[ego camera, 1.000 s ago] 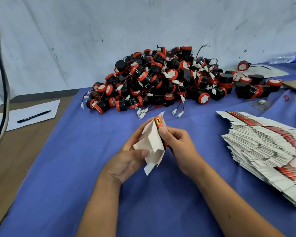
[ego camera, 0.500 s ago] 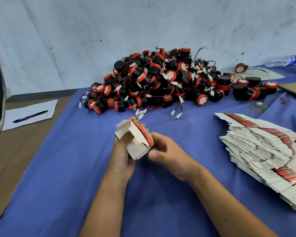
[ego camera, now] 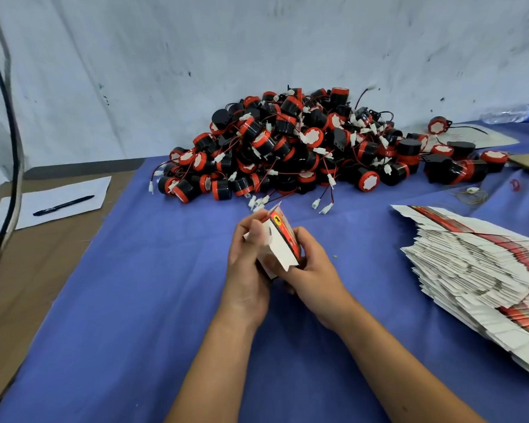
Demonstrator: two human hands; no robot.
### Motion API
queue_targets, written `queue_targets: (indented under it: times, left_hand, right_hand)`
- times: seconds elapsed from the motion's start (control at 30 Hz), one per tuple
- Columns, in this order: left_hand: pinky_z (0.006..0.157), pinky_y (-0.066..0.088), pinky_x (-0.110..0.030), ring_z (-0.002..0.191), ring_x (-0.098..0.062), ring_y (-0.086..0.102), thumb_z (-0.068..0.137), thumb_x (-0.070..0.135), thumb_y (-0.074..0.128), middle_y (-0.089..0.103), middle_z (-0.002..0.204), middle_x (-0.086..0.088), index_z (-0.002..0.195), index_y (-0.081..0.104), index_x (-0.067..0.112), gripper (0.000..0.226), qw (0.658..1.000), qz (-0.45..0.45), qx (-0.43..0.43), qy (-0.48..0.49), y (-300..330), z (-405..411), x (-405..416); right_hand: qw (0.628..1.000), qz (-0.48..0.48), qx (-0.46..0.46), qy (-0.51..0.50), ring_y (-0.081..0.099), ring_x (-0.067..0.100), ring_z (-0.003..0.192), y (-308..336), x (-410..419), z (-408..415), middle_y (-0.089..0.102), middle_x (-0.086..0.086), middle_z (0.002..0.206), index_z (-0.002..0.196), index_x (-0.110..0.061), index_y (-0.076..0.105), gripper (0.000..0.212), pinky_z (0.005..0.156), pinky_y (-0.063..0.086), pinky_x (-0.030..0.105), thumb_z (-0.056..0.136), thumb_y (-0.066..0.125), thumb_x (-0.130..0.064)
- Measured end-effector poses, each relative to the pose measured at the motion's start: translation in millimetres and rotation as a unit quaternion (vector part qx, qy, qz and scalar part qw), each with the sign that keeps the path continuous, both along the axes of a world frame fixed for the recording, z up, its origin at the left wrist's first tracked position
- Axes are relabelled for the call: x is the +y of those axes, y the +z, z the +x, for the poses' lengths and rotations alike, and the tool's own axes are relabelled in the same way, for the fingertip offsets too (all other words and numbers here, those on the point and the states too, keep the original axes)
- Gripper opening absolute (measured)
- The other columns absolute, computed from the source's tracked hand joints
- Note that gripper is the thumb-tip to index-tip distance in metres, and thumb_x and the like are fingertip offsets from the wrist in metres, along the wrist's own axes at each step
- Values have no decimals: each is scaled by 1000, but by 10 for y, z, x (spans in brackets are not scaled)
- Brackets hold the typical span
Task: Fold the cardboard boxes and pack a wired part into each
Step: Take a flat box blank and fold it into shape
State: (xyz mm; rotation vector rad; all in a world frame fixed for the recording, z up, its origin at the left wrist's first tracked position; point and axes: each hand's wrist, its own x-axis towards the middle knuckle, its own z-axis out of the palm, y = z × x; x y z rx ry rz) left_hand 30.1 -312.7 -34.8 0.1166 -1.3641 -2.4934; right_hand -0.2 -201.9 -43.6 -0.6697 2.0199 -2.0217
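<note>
Both hands, left [ego camera: 247, 267] and right [ego camera: 310, 270], grip one box [ego camera: 280, 242] mid-bench, fingers curled round it; tuck flaps squarely before taking a part [ego camera: 368, 180].

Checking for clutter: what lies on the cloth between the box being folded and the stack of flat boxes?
In the head view, only bare blue cloth separates the white-and-red cardboard box from the stack of flat white-and-red boxes, apart from one tiny green speck.

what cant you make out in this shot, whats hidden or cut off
Head view only:
- Box: its open end and any contents, hidden by the left hand and right hand.
- Flat box stack: cut off by the right edge.
- Water bottle: label too small.
</note>
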Motion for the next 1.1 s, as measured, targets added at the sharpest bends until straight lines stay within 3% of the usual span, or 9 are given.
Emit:
queue_targets:
  times: [0.13, 0.23, 0.3, 0.43, 0.57, 0.77, 0.9, 1.0, 1.1]
  left_hand:
    - [67, 58, -38, 87, -21, 68, 102, 20, 64, 73, 106, -4, 118, 64, 25, 16, 991, -67, 4, 120, -48, -65, 45]
    - [55, 55, -34, 80, -19, 67, 100, -4, 59, 72, 99, -2, 110, 64, 25, 31, 975, -126, 28, 182, -66, -59, -29]
    - [51, 55, -31, 79, -15, 69, 99, -7, 59, 73, 100, 3, 112, 62, 22, 32, 967, -163, 51, 189, -47, -43, -72]
    - [66, 61, -30, 97, -9, 73, 106, 14, 54, 71, 118, 12, 124, 61, 23, 22, 960, -231, 83, 135, -19, -15, -52]
    - [101, 56, -40, 130, -17, 61, 107, 49, 26, 60, 146, 5, 137, 61, 42, 47, 962, -251, 78, 75, -10, -6, -33]
    - [118, 35, -22, 151, -4, 33, 108, 49, 29, 41, 162, 13, 139, 58, 41, 43, 931, -342, 106, 72, -25, -1, 9]
    - [121, 31, -26, 153, -1, 26, 107, 45, 32, 29, 167, 16, 145, 54, 28, 47, 901, -409, 127, 64, -90, -23, 121]
    - [116, 35, -20, 150, 0, 33, 107, 49, 30, 34, 166, 12, 138, 56, 40, 42, 919, -368, 104, 95, -92, -36, 122]
    - [110, 50, -48, 134, -16, 58, 104, 54, 28, 57, 149, 2, 138, 57, 39, 47, 956, -269, 45, 106, -113, -54, 34]
  right_hand:
    - [990, -57, -45, 118, 65, 19, 86, 12, 22, 54, 65, 13, 110, 127, -17, 50, 39, 73, 54, 31, 93, 59, 1]
    - [981, -58, -63, 174, 64, 20, 94, 23, 30, 59, 61, 10, 123, 137, -22, 47, 47, 77, 53, 34, 93, 62, -30]
    - [993, -8, -18, 114, 63, 13, 96, 32, 4, 50, 60, 3, 125, 131, -30, 56, 53, 74, 50, 25, 87, 61, -59]
    - [992, 13, 112, -63, 59, 4, 80, 1, -13, -9, 68, -10, 97, 105, -34, 69, 35, 73, 47, 18, 83, 67, -60]
    - [987, -21, 145, -72, 71, 10, 92, -25, 21, -42, 74, -12, 103, 124, -27, 63, 30, 78, 57, 27, 96, 71, -26]
    - [990, 32, 104, -88, 65, 26, 49, -87, 7, -37, 70, 0, 77, 117, -25, 59, 17, 46, 55, 49, 101, 58, -18]
    - [992, -7, 93, -90, 73, 25, 69, -51, 64, -76, 73, 2, 85, 118, -21, 61, 19, 54, 60, 49, 102, 57, -11]
    - [997, -17, 70, -12, 64, 17, 113, -60, 71, -68, 69, -6, 113, 128, -29, 58, 32, 87, 59, 37, 98, 61, -18]
    - [995, 14, 96, -38, 51, 5, 116, -44, 41, -38, 60, 1, 115, 119, -35, 61, 29, 90, 46, 15, 90, 64, -36]
